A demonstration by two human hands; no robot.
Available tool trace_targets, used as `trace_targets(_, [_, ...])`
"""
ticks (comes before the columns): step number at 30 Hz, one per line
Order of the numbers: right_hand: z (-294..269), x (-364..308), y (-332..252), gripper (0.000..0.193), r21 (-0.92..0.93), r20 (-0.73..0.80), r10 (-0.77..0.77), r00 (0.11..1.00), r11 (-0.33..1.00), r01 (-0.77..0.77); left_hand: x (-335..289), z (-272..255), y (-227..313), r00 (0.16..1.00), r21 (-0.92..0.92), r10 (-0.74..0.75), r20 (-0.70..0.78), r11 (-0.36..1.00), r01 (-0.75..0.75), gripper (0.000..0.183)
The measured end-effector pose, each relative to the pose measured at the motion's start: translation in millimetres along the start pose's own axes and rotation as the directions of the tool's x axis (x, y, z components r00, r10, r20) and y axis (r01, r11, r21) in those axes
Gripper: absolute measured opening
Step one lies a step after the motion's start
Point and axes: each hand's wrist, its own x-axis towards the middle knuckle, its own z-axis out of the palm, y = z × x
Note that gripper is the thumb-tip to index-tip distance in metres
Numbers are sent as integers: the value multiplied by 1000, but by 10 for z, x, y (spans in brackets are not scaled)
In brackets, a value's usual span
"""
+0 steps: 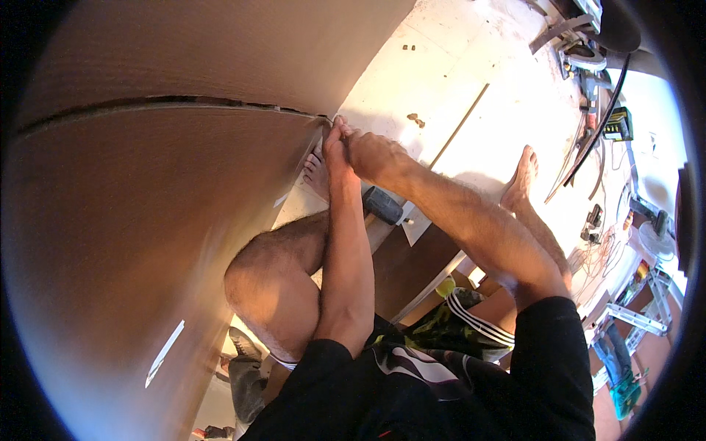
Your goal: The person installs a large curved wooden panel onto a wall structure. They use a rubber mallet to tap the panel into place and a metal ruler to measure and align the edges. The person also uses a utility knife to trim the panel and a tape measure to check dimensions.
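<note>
A large brown wooden panel [132, 213] stands at my left, with a second brown panel [220, 44] beyond it and a long dark gap [184, 101] between them. At the end of that gap, on the panel corner, my left hand [336, 151] is closed with its fingertips pressed at the edge. My right hand [373, 156] is balled right beside it, touching it. What either hand grips is hidden. Below my hands, between my legs, lies a dark cylindrical thing like a mallet head [382, 206].
A thin brown strip [460, 125] lies on the pale floor [441, 66]. Rightward are a black strip [601, 121], tangled wires [603, 253], tools, a fan [657, 241] and a ladder [638, 319]. Another person's trouser leg [246, 382] shows at the lower left.
</note>
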Motion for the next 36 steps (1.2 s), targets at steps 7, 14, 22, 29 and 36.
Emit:
trace_targets(7, [29,86,-103,42,109,3,65,998,992,-65,117,-86,175,994,-69,-58,95,995,65,17])
trace_targets(14, [42,-19,-8,36,105,20,110,994,988,-111,62,-38,-49,991,2,137,-6,991,-137,14])
trace_targets(22, [170,65,63,39,-25,-64,63,996,998,-65,152,-142,-62,998,-25,56,22,998,-56,4])
trace_targets(29, [386,117,48,36,-16,-142,86,986,996,-89,219,-335,6,1000,-18,-25,15,1000,25,2])
trace_targets(36, [275,158,126,33,24,-142,-1,990,1000,4,266,-246,30,995,6,98,-2,995,-98,16])
